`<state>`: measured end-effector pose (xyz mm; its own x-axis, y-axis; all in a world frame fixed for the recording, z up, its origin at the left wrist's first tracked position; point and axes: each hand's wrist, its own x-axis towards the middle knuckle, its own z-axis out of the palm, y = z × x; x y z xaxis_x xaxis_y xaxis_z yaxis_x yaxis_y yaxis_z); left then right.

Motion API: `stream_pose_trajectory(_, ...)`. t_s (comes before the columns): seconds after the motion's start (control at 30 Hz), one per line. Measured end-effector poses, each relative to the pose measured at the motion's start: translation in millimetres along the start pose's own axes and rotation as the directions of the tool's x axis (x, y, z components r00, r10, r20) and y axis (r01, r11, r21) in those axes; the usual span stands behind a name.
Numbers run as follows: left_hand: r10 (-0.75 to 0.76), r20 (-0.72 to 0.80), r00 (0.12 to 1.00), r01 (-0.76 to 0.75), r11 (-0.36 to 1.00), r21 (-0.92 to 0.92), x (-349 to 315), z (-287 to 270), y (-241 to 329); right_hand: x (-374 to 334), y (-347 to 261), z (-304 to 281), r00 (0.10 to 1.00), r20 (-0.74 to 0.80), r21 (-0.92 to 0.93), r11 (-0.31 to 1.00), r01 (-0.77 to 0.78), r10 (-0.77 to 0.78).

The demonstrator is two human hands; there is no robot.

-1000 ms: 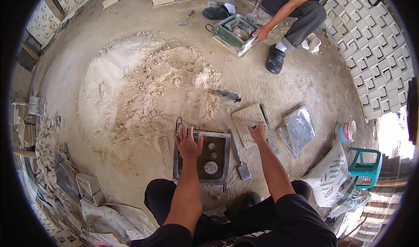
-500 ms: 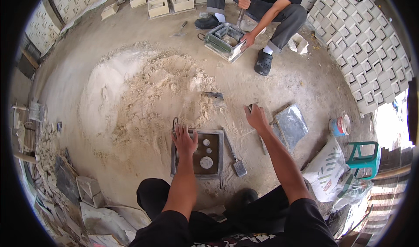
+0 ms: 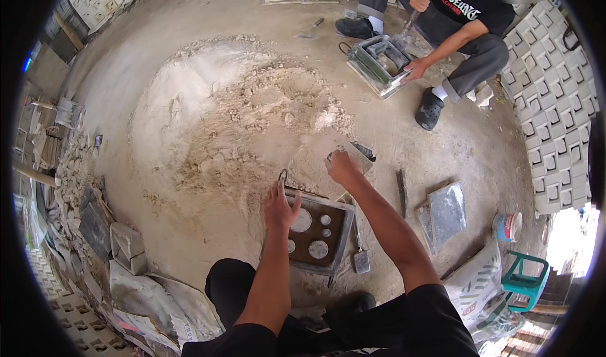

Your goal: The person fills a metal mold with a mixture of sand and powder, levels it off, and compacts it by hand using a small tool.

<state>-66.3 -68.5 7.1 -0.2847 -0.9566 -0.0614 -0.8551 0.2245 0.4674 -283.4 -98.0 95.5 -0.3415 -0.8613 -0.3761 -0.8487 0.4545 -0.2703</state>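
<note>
Near-square, grey-rimmed mould (image 3: 344,240) on the floor (image 3: 454,152) before the wearer, pale discs (image 3: 319,249) set in its dark bed; turned slightly clockwise, wire loop (image 3: 283,176) pointing away, no clear long axis. The left hand (image 3: 281,210) spreads over its far-left rim, clasping nothing. Just beyond, the right hand (image 3: 344,166) is curled, seemingly gripping a sandy square board (image 3: 314,161), its handhold hidden. Should the board dip or swing, it could knock the rim; a slack left hand could let the mould slide. Right of the mould lies a spatula (image 3: 361,261); beyond, a powder heap (image 3: 246,104) and a co-worker's hand (image 3: 415,71) on another mould (image 3: 368,70)
</note>
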Motion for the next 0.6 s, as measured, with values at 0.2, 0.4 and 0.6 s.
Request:
stream_pose_trajectory(0.2, 0.049, -0.039, 0.998, -0.049, 0.999, -0.013, 2, 1, -1, 77, -16, 49, 0.999, 0.010, 0.066, 0.997, 0.047, -0.048)
stream_pose_trajectory(0.4, 0.050, -0.036, 0.998, -0.049, 0.999, 0.003, 1, 0, -1, 132, -42, 73, 0.998, 0.020, 0.155, 0.987, 0.050, -0.054)
stream_pose_trajectory(0.6, 0.062, -0.066, 0.996, -0.066, 0.996, -0.063, 3, -1, 0, 148, -52, 85, 0.992, 0.008, 0.169, 0.978, 0.125, -0.128)
